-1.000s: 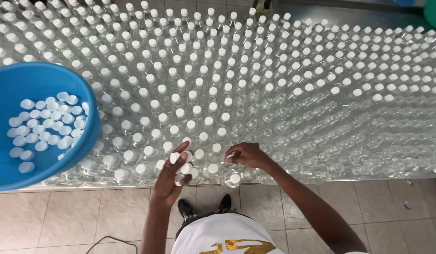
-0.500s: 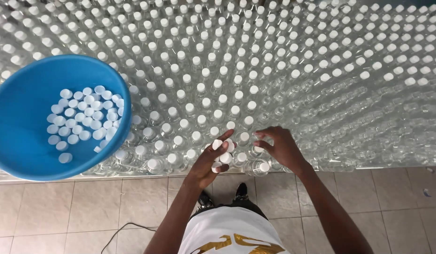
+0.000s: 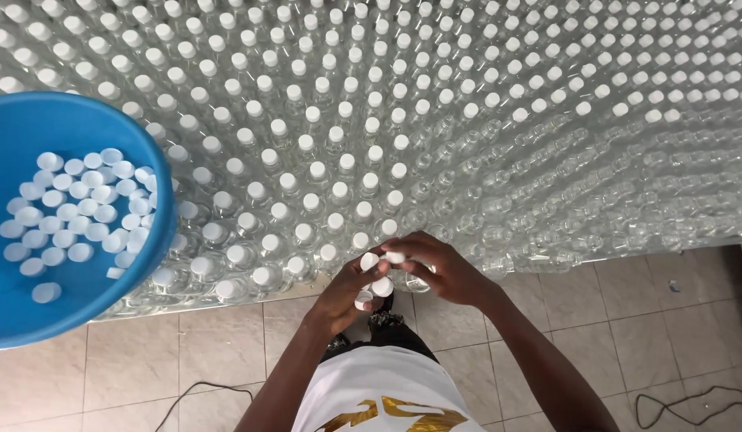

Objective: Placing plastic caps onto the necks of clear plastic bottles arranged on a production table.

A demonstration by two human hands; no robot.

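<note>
Seen from the head camera looking straight down, the left hand (image 3: pixel 347 290) is cupped palm-up at the near edge of the counter (image 3: pixel 227 306), loosely closed around a few white caps (image 3: pixel 381 286) that rest on its fingers and palm. The right hand (image 3: pixel 439 268) sits just beside it, touching it at the fingertips, and its fingers are pinched narrowly on a single white cap (image 3: pixel 396 257). Both hands hover over the front row of clear plastic bottles (image 3: pixel 339 176), which stand upright, their long axes pointing up toward the camera, packed shoulder to shoulder across the whole counter. The bottles to the left of the hands and far behind them carry white caps; the open bottles (image 3: pixel 499 216) begin directly under the right hand and run away to the right, so the nearest uncapped mouth lies just ahead of and below the right fingertips, and the right hand is the nearer of the two. A blue basin (image 3: pixel 107 120) holding loose caps rests on the bottle tops well to the left, nearer the left arm but apart from it. Below the counter edge lie the tiled floor (image 3: pixel 147 360), a dark cable (image 3: pixel 691 400), and the person's white shirt (image 3: pixel 379 392).
</note>
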